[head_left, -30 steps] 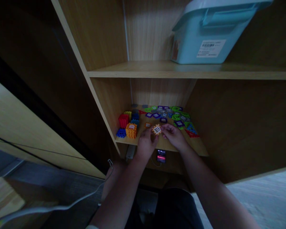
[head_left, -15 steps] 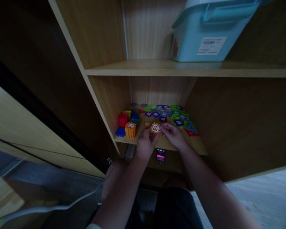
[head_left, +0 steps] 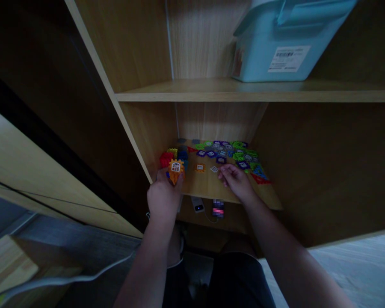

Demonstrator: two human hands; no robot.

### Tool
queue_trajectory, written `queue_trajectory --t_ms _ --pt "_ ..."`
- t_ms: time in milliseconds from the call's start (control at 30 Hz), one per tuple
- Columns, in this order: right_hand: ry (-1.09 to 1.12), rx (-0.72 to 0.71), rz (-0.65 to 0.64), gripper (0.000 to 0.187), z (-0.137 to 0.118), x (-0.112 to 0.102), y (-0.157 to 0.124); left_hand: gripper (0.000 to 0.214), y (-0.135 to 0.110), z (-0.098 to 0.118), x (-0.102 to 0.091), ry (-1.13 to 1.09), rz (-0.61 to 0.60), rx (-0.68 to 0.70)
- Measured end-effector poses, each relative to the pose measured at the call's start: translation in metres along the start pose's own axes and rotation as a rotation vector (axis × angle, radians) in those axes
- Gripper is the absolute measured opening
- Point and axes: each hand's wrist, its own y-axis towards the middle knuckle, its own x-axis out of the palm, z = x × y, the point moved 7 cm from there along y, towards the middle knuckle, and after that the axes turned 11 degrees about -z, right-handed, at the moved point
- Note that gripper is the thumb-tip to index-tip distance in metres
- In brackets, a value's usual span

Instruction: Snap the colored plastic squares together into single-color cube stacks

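Observation:
My left hand (head_left: 163,197) is closed round an orange building tile with a white window (head_left: 176,167), held at the left front of the lower shelf (head_left: 208,188), in front of the stacked red (head_left: 165,158) and blue (head_left: 182,155) blocks. My right hand (head_left: 238,182) rests on the shelf with fingers curled, its tips beside a small white window insert (head_left: 214,169). A small orange tile (head_left: 199,167) lies between the hands. Loose purple and green tiles (head_left: 231,152) are spread behind the right hand.
A light blue lidded bin with a barcode label (head_left: 282,47) stands on the upper shelf (head_left: 253,92). Below the lower shelf a phone screen (head_left: 217,208) glows beside a small charger (head_left: 198,204). A white cable (head_left: 83,276) runs at lower left. Cabinet walls close in both sides.
My left hand carried the orange window tile leftward to the stacked blocks. My right hand stayed near the middle, and a white insert now lies by its fingertips.

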Motion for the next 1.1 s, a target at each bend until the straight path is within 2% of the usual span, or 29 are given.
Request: queue_trajectory --t_ms 100,200,400,533,633,933,1000,1100 --pt "-0.011 0.003 -0.017 0.058 0.001 0.001 0.0 0.046 0.002 0.001 0.001 0.035 -0.042 0.007" --pt "-0.036 0.014 -0.073 0.055 -0.002 0.007 -0.003 0.048 -0.007 0.013 0.01 0.078 -0.077 0.069" --pt "-0.069 0.002 -0.305 0.054 -0.016 0.024 -0.009 0.046 -0.035 0.051 0.05 0.071 -0.184 0.356" --pt "-0.087 0.031 -0.334 0.054 -0.014 0.023 -0.008 0.046 -0.044 0.063 0.073 0.04 -0.185 0.46" --pt "-0.085 0.052 -0.318 0.054 -0.009 0.02 -0.007 0.048 -0.046 0.064 0.081 -0.016 -0.159 0.491" --pt "-0.044 0.05 -0.288 0.057 -0.011 0.018 -0.007 0.044 -0.048 0.055 0.09 -0.196 -0.085 0.501" --pt "-0.02 0.042 -0.266 0.059 -0.012 0.017 -0.007 0.045 -0.047 0.051 0.085 -0.21 -0.056 0.465" --pt "0.003 0.032 -0.254 0.058 -0.014 0.016 -0.007 0.046 -0.04 0.037 0.065 -0.223 0.01 0.339"
